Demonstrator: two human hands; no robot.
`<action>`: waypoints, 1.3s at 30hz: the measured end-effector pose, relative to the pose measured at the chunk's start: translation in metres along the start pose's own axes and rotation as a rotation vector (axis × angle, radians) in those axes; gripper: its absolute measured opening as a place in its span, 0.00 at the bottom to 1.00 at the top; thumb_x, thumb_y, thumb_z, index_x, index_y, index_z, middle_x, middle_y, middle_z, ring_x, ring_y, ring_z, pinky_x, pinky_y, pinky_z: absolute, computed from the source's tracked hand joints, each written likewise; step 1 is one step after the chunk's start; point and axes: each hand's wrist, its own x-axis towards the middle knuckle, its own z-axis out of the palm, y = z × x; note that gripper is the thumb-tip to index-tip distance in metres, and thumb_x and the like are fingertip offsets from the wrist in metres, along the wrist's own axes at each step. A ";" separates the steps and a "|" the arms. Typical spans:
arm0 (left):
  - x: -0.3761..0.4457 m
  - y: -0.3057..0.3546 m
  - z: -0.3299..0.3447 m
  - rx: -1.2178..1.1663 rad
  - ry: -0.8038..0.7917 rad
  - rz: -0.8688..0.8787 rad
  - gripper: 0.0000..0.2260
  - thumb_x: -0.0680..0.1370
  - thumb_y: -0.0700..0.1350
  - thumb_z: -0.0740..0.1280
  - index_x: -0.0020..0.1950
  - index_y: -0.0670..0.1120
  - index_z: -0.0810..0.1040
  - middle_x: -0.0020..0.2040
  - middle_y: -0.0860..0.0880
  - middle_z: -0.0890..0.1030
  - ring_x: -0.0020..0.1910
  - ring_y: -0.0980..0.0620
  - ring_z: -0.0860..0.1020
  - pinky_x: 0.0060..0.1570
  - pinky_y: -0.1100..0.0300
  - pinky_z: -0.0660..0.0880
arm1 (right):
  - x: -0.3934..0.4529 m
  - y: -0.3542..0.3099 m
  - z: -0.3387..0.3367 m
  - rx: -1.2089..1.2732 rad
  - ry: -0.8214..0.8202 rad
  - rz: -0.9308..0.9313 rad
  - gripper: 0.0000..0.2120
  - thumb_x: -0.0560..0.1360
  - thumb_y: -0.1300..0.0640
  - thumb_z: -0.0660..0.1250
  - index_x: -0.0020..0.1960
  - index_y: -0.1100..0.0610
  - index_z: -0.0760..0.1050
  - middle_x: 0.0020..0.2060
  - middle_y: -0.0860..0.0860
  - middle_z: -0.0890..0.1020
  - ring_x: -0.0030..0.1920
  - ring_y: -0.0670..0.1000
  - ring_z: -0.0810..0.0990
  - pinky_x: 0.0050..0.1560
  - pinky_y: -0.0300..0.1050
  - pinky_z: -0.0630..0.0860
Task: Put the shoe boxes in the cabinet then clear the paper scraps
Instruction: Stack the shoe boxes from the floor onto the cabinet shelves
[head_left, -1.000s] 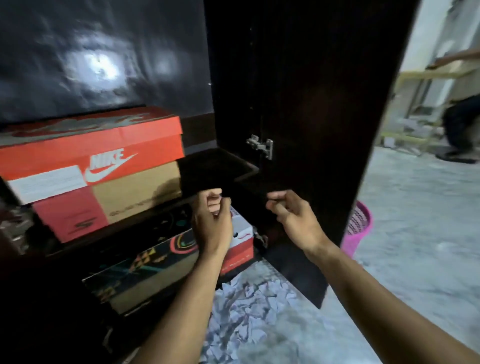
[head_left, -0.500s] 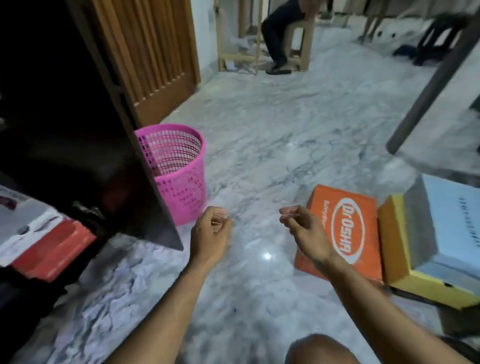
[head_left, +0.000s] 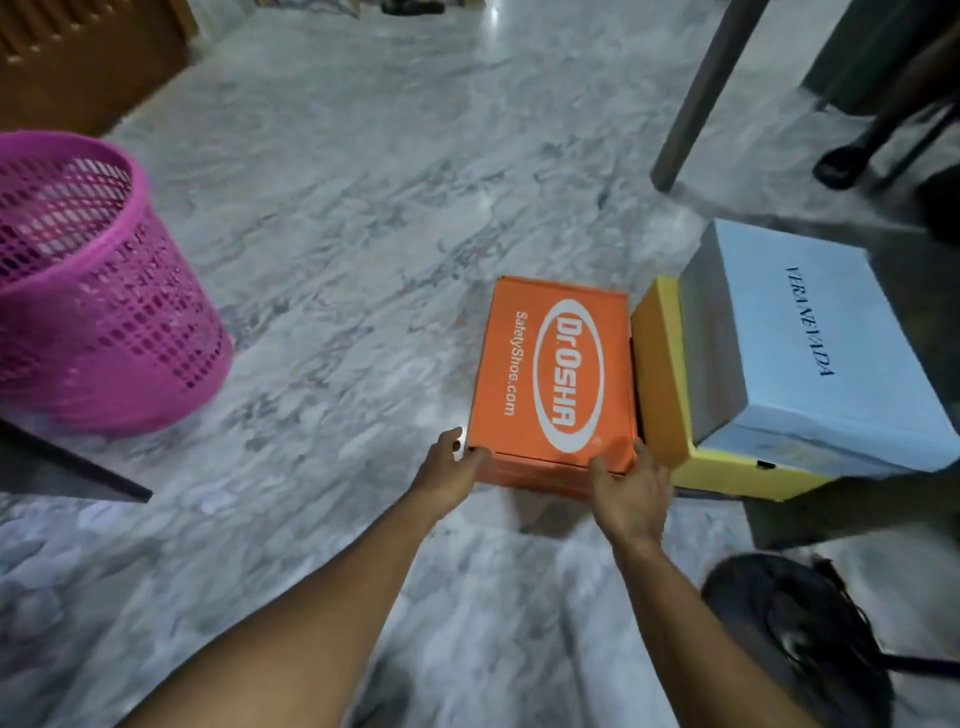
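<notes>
An orange Dr.OSHA shoe box (head_left: 556, 379) lies flat on the marble floor at centre right. My left hand (head_left: 449, 475) grips its near left corner and my right hand (head_left: 631, 491) grips its near right corner. Right beside it sits a yellow shoe box (head_left: 662, 374) with a pale blue shoe box (head_left: 810, 338) stacked on top. The dark corner of the cabinet door (head_left: 62, 467) pokes in at the left edge. Pale paper scraps (head_left: 47, 561) are blurred on the floor at lower left.
A pink mesh waste basket (head_left: 88, 291) stands on the floor at the left. A grey table leg (head_left: 701, 93) slants down at upper right, with a dark sandal (head_left: 841, 166) near it. A black fan (head_left: 800, 639) lies at lower right.
The view swung from the cabinet shelves to the floor. Both hands, held loosely in the air before, have reached down and taken hold of the orange box's near corners.
</notes>
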 end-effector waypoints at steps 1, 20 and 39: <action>0.009 -0.002 0.003 -0.022 -0.014 -0.012 0.41 0.68 0.66 0.65 0.80 0.54 0.64 0.75 0.51 0.71 0.71 0.47 0.73 0.69 0.49 0.71 | 0.005 -0.001 0.001 -0.039 0.006 0.040 0.30 0.78 0.46 0.68 0.77 0.55 0.68 0.71 0.61 0.74 0.74 0.66 0.66 0.72 0.63 0.67; -0.060 -0.046 -0.097 -0.580 0.476 -0.024 0.06 0.77 0.52 0.69 0.52 0.55 0.75 0.56 0.48 0.81 0.54 0.46 0.81 0.52 0.37 0.81 | -0.049 -0.048 0.015 0.253 -0.208 -0.035 0.26 0.67 0.35 0.75 0.33 0.60 0.81 0.32 0.54 0.85 0.38 0.57 0.85 0.48 0.57 0.83; -0.306 -0.106 -0.250 -0.882 0.376 0.279 0.35 0.69 0.64 0.72 0.69 0.43 0.77 0.48 0.44 0.88 0.42 0.51 0.86 0.40 0.57 0.83 | -0.164 -0.229 -0.033 0.349 -0.921 -0.216 0.35 0.69 0.33 0.75 0.72 0.42 0.70 0.62 0.57 0.83 0.61 0.64 0.84 0.62 0.70 0.79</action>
